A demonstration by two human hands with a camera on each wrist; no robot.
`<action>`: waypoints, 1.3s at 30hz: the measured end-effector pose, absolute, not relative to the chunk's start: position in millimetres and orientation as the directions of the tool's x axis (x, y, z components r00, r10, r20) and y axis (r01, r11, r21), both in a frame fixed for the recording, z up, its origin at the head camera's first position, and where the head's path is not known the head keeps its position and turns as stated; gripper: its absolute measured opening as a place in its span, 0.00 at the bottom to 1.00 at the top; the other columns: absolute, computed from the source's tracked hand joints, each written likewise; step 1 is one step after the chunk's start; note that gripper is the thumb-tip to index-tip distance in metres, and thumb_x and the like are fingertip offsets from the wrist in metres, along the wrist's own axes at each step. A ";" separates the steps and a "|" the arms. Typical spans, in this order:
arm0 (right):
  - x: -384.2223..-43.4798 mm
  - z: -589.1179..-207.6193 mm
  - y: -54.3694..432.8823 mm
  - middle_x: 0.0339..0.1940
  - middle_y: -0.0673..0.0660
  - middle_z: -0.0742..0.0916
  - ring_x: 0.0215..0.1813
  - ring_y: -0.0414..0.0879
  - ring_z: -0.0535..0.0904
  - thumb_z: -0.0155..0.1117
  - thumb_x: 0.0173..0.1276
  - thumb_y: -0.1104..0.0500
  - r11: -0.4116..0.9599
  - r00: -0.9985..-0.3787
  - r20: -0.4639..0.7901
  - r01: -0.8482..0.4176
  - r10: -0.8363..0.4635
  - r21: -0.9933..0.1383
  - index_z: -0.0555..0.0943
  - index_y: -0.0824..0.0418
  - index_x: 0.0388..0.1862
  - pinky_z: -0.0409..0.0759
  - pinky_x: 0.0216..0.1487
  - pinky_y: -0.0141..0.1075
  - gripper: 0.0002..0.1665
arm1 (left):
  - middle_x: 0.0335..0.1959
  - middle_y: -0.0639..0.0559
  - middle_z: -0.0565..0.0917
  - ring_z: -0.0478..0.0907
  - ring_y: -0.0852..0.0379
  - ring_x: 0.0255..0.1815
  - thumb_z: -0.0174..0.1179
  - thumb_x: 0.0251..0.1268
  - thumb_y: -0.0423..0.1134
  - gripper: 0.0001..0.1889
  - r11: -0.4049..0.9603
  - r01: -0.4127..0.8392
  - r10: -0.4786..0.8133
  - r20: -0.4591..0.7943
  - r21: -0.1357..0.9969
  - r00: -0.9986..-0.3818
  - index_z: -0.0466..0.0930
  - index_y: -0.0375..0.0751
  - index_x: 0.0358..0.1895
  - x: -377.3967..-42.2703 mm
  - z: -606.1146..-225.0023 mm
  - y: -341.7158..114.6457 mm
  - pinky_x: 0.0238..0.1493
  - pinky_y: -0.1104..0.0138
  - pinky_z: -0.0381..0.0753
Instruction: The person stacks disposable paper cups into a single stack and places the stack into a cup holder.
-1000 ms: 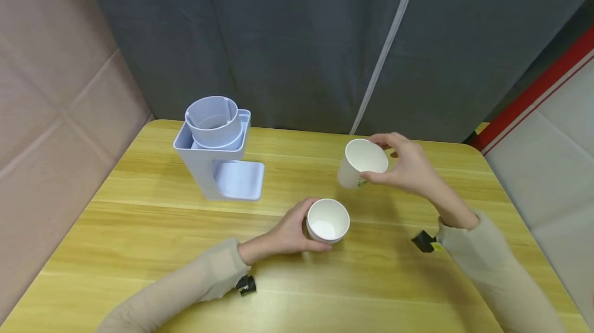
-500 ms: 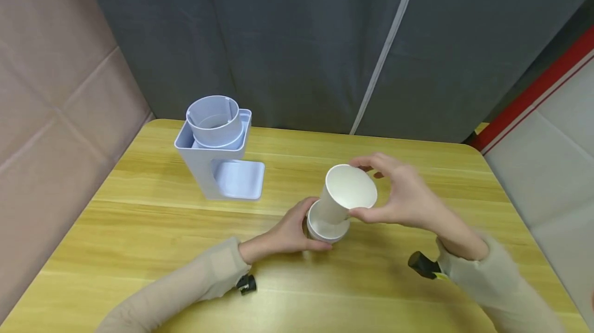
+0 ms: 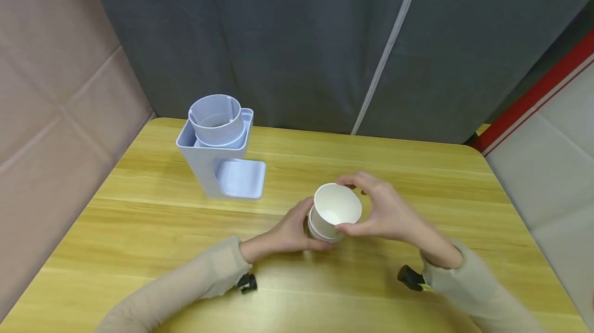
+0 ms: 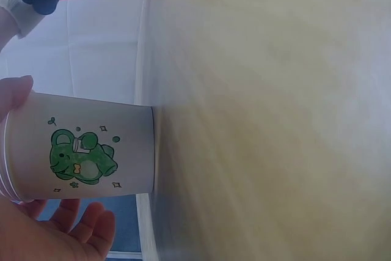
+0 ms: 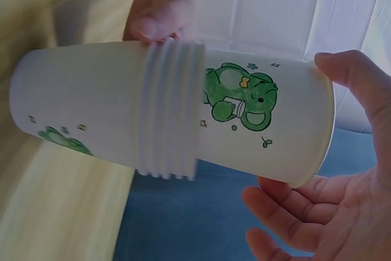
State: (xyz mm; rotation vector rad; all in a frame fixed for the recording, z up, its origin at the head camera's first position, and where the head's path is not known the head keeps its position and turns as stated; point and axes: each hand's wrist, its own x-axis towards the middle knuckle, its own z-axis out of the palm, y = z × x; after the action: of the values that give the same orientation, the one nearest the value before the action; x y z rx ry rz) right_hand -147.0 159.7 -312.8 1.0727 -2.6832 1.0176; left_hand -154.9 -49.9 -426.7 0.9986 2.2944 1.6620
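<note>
A stack of white paper cups (image 5: 85, 99) with a green cartoon animal print stands upright on the wooden table, several rims bunched at its top. My left hand (image 3: 292, 230) grips the stack near the rims from the left. One more printed paper cup (image 5: 263, 120) is lowered partway into the stack's mouth, its upper part sticking out. My right hand (image 3: 385, 212) pinches that cup at its rim between thumb and fingers. From the left wrist, the stack's base (image 4: 137, 151) meets the tabletop.
A pale blue plastic stand (image 3: 204, 168) with a round cylinder (image 3: 215, 132) on top and a flat tray (image 3: 243, 181) below sits at the table's back left. A grey curtain (image 3: 278, 49) hangs behind the table (image 3: 139, 235); pale walls flank it.
My right hand has brought its cup left and toward me, from over the table into the mouth of the stack. The left hand has stayed in place round the stack.
</note>
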 end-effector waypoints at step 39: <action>-138.1 -358.1 153.3 0.47 0.55 0.81 0.46 0.49 0.79 0.79 0.42 0.47 0.613 -0.788 0.247 -0.601 -0.565 -0.514 0.75 0.65 0.56 0.80 0.41 0.43 0.43 | 0.56 0.45 0.74 0.72 0.50 0.55 0.76 0.40 0.39 0.42 0.188 0.384 0.583 0.212 0.904 -0.785 0.64 0.35 0.62 -151.5 -425.2 -49.1 0.59 0.58 0.69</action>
State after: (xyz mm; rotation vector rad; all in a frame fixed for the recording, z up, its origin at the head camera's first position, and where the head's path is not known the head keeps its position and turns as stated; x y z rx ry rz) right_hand -138.1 153.3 -358.1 1.0003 -2.7666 0.9156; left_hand -151.5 -49.1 -425.2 0.9391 2.2771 1.6454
